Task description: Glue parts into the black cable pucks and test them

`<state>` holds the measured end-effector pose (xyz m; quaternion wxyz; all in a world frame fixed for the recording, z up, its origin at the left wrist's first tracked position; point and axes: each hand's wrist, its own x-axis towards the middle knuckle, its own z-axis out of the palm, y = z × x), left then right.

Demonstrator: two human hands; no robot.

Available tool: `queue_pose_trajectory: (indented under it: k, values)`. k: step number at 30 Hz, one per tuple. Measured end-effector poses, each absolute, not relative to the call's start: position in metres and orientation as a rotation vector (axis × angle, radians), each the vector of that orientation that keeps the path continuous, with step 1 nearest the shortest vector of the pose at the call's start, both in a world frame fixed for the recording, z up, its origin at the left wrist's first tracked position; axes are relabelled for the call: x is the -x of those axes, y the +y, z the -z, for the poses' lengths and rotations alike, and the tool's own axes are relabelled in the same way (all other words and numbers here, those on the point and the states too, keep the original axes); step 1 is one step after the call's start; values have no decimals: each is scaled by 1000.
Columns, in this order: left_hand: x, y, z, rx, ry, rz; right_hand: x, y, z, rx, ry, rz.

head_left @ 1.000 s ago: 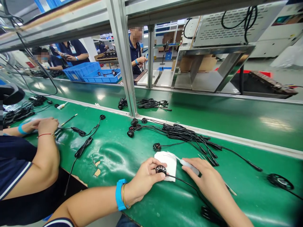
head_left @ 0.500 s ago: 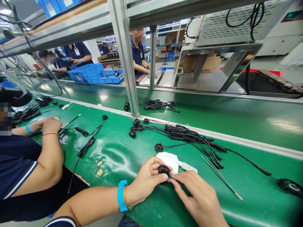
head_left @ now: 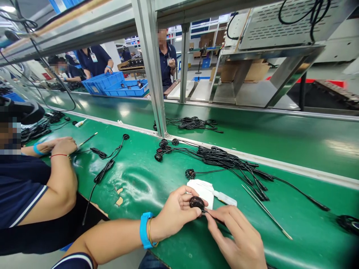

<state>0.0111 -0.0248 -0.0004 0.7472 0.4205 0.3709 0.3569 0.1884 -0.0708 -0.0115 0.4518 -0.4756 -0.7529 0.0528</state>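
Note:
A small round black part (head_left: 196, 203) with a cable is pinched between the thumb and fingers of my left hand (head_left: 179, 211). My right hand (head_left: 235, 231) grips the black cable (head_left: 205, 211) close to where it meets the round part. Just behind my hands lie a white cloth (head_left: 202, 190) and a small white bottle (head_left: 226, 198). Another round black part (head_left: 190, 173), its cable trailing right, rests beyond the cloth. To the right of my hands is a pair of metal tweezers or thin rods (head_left: 267, 213).
A bundle of black cables (head_left: 224, 158) lies along the white rail of the green table (head_left: 140, 194). A metal post (head_left: 150, 71) rises from the rail. At left, a co-worker's arm (head_left: 63, 179) rests by more cables (head_left: 103, 172). Blue bins (head_left: 105, 83) stand across the conveyor.
My view has shifted slightly. Both my hands keep hold of the round part and its cable, which looks turned a little. Across the conveyor, a person has raised a hand and another reaches toward the bins.

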Motion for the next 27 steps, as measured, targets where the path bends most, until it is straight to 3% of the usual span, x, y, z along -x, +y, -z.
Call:
queue_pose_trajectory:
  k: [19,27]
  values:
    - [-4,-41,-11,-1507,906,-966,-181,-73,8,1094,-1689,-336]
    - [-6,-32,-14,-1256,809,-895,-172,-72,0,1199,-1575,-536]
